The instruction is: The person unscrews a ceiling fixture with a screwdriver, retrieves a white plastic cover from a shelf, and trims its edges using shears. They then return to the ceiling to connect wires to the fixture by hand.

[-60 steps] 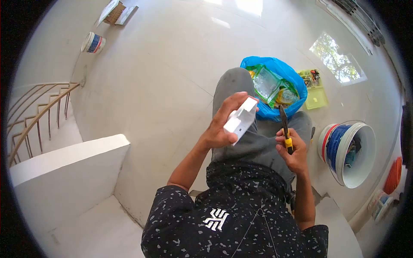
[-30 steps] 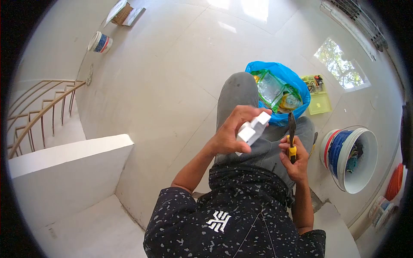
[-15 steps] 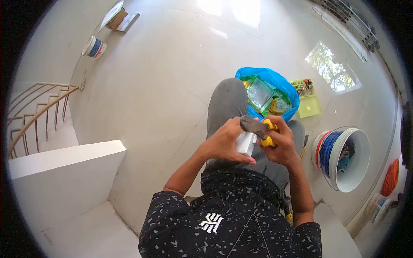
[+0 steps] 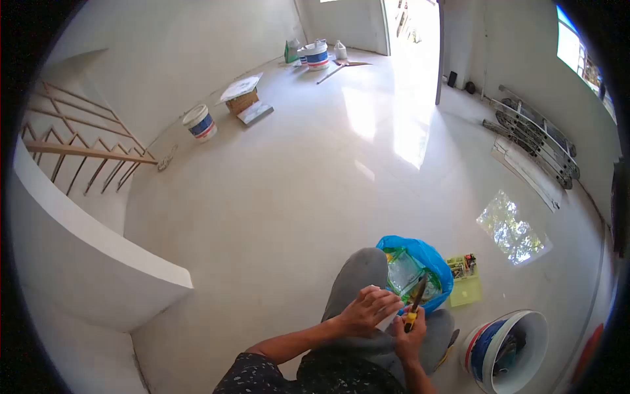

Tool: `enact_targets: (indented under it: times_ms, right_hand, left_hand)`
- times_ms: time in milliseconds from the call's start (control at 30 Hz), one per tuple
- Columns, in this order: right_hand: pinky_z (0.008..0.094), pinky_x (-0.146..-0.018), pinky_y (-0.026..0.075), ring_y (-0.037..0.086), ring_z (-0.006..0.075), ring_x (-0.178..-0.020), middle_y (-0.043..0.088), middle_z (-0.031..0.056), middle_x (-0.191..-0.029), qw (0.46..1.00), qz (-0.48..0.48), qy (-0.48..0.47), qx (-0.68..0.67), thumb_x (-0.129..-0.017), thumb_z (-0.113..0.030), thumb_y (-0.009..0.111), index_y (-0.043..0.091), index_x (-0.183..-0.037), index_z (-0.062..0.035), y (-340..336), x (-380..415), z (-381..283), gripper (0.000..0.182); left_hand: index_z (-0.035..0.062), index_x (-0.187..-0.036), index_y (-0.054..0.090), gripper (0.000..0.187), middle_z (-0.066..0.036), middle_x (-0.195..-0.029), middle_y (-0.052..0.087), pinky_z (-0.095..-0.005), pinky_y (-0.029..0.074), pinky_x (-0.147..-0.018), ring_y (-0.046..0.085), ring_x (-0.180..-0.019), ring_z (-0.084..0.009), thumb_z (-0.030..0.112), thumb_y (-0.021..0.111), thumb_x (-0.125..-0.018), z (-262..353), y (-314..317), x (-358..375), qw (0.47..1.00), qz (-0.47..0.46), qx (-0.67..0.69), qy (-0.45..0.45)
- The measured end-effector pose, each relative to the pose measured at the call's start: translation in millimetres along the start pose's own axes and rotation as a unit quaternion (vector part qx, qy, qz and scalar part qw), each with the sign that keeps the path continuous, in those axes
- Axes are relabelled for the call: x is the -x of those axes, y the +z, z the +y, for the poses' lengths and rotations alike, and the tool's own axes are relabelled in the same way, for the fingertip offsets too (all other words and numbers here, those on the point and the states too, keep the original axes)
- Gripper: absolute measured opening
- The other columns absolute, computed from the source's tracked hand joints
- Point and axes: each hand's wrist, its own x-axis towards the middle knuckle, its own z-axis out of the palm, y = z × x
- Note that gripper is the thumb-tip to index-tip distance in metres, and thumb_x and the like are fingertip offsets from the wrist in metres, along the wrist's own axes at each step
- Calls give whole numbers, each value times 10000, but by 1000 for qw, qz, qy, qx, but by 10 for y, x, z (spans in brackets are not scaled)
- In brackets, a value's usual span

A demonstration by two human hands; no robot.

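Observation:
My right hand (image 4: 410, 336) is closed around the yellow handles of a pair of pliers (image 4: 417, 300), whose dark jaws point up and away from me. Beside it, over my lap, my left hand (image 4: 369, 311) has its back to the camera and its fingers curled to the right. Only slivers of white show at its fingers, where the small white box is; the rest of the box is hidden. Just beyond both hands stands a blue plastic bag (image 4: 430, 256) with green-edged clear packages (image 4: 405, 269) in it.
Right of the bag lies an open yellow-green case (image 4: 466, 289) with small hardware. A white bucket (image 4: 535, 351) holding dark items stands at lower right. Farther off are another bucket (image 4: 199, 123), a cardboard box (image 4: 241, 103), a folded ladder (image 4: 535, 134) and a stair railing (image 4: 92, 151).
The camera has tilted up, bringing the doorway and far wall into view. My left hand has turned over the white box, now mostly hidden. The pliers' jaws have swung from pointing left to upward.

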Motion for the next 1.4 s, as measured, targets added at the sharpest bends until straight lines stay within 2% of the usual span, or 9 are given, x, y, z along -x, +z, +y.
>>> enact_targets:
  times_ms: [200,433,667,767,867,1067,1167,1300,1400]
  right_hand:
    - [299,-552,513,567,157,-577,560,24,-686,786,-22,433,-440,-838,-148,615,569,-859,-66,108,-21,106,96]
    - [365,-682,475,583,221,-794,578,92,-917,994,64,87,-9,-798,-100,669,578,-814,-30,104,219,142,116]
    - [399,-745,480,554,309,-904,528,143,-1086,866,-197,-411,204,-560,-72,760,665,-853,-40,-140,92,-47,310]
    - [414,-758,479,550,305,-901,525,128,-1063,870,-191,-398,218,-578,-72,750,664,-849,-39,-165,101,-120,286]
    - [398,-744,479,554,284,-852,526,142,-999,947,-109,-258,157,-712,-76,718,627,-819,-17,-41,173,-15,152]
    - [274,-613,452,552,111,-638,550,11,-716,859,-8,384,-337,-809,-112,674,541,-948,-66,214,238,-12,198]
    - [318,-639,474,577,186,-679,564,58,-760,959,45,247,-134,-788,-123,695,556,-896,-25,240,310,67,202]
    - [388,-736,498,597,319,-858,565,178,-961,967,-2,-163,197,-732,-105,728,591,-852,31,67,304,116,228]
    - [416,-783,497,572,368,-968,527,238,-1086,952,-89,-219,195,-659,-76,762,632,-829,42,-48,293,-24,245]
  left_hand:
    - [196,-1269,539,460,-5,-1303,520,-478,259,-1030,448,-1209,-173,286,656,-834,-386,170,170,977,16,-83,198]
    - [115,-1229,577,476,-102,-1135,622,-407,410,-925,601,-1037,-249,345,672,-823,78,-352,-72,964,-178,171,-99]
    - [0,-1326,463,822,-232,-1168,588,-384,494,-931,623,-1024,-320,594,646,-788,-253,-352,334,147,-443,771,-433]
    - [14,-1354,410,891,-223,-1257,520,-499,368,-1052,505,-1189,-373,553,727,-719,-120,-492,304,326,-371,737,-462]
    - [107,-1266,536,682,-92,-1189,496,-462,353,-995,477,-1155,-247,286,812,-668,-47,-540,79,956,-247,135,-83]
    - [220,-1255,563,489,-8,-1142,513,-417,355,-971,498,-1081,-188,182,694,-785,-184,-391,107,978,9,-129,165]
    - [95,-1293,504,769,-123,-1119,556,-440,466,-868,564,-1042,-307,294,818,-620,-80,-461,26,981,-168,90,-36]
    - [58,-1313,483,739,-210,-1161,555,-426,496,-860,589,-1065,-328,410,760,-726,-65,-540,66,872,-382,223,-210]
    - [40,-1358,417,736,-232,-1213,561,-466,534,-851,611,-1048,-367,560,567,-858,-236,-525,246,291,-433,713,-468]
